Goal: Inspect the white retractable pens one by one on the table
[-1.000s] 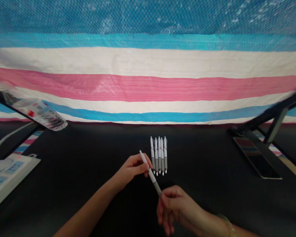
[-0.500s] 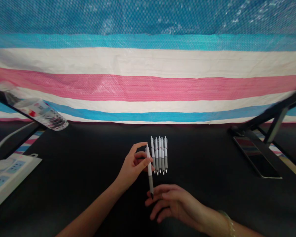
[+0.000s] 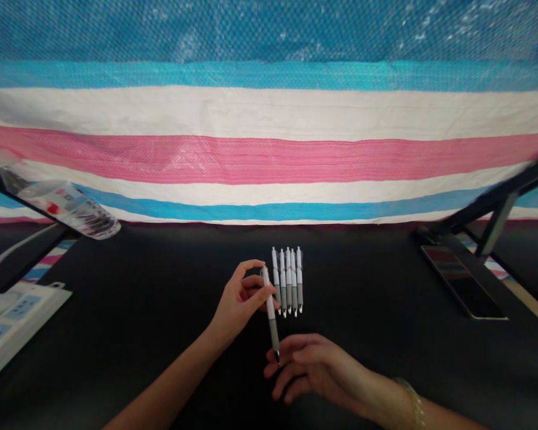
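A white pen with a grey grip (image 3: 269,301) is held in my left hand (image 3: 242,301), between thumb and fingers, its dark tip pointing down toward me. My right hand (image 3: 314,367) is near that tip, palm turned partly up, fingers apart and curved, holding nothing. Whether a right fingertip touches the pen I cannot tell. Just beyond, to the right of the held pen, several similar white and grey pens (image 3: 289,280) lie side by side on the black table (image 3: 363,280), tips toward me.
A clear plastic bottle (image 3: 78,209) stands at the back left. A white power strip (image 3: 22,322) with a cable lies at the left edge. On the right is a dark phone (image 3: 464,283) beside a black metal bar (image 3: 497,221). A striped sheet (image 3: 269,155) hangs behind.
The top of the held pen has shifted slightly left and its tip slightly right and down, so it tilts more. Both hands have hardly moved.
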The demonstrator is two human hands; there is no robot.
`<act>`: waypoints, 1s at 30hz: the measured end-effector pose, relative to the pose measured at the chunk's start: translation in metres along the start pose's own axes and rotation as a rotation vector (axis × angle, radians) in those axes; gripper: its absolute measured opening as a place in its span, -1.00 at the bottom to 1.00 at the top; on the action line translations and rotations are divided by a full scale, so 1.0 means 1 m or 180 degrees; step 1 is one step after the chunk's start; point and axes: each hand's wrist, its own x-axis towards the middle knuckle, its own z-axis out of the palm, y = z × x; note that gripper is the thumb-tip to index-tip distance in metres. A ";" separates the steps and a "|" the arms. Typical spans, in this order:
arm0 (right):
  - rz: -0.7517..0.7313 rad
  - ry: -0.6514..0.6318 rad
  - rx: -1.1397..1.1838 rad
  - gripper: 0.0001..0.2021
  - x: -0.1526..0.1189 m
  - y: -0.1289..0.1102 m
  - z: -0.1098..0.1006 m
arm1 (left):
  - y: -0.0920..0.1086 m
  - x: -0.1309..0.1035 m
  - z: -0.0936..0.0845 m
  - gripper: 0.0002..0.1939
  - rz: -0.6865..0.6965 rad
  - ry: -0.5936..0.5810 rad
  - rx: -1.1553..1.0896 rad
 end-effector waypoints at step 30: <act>-0.0045 -0.0044 -0.0100 -0.66 0.000 0.001 0.000 | 0.005 0.001 -0.002 -0.47 0.0079 0.0444 0.0107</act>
